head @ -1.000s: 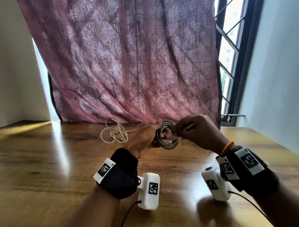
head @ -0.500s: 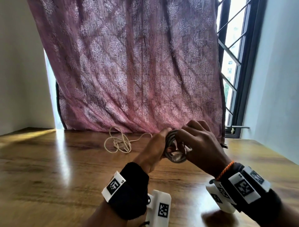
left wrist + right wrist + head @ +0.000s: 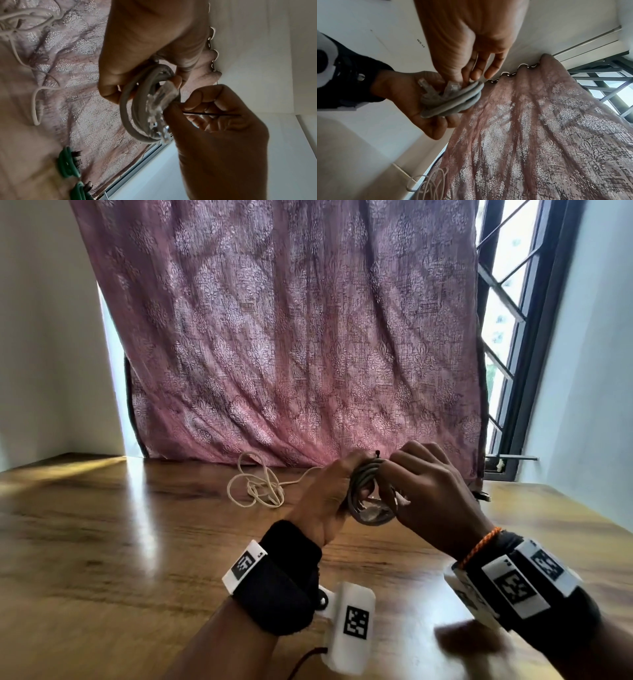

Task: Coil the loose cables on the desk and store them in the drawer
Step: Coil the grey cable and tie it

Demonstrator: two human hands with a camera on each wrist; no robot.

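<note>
A grey cable coil (image 3: 363, 510) with clear plugs (image 3: 161, 102) hangs above the desk between both hands. My left hand (image 3: 346, 484) grips the coil's left side, fingers curled through the loop. My right hand (image 3: 390, 481) pinches the coil's top right edge beside the plugs (image 3: 435, 88). A thin black tie (image 3: 211, 114) crosses the right hand's curled fingers, and its tip (image 3: 377, 453) pokes up above the coil. A loose white cable (image 3: 257, 484) lies tangled on the wooden desk (image 3: 137, 542) behind my left hand. No drawer is in view.
A pink patterned curtain (image 3: 291, 337) hangs along the desk's far edge, and a barred window (image 3: 503, 337) stands at the right. A small dark object (image 3: 481, 496) lies on the desk beyond my right hand. Green clips (image 3: 68, 165) show in the left wrist view.
My right hand has moved from the coil's right side to over its top, fingers now curled on it. Both hands with the coil have drawn closer to me; the white cable has not moved.
</note>
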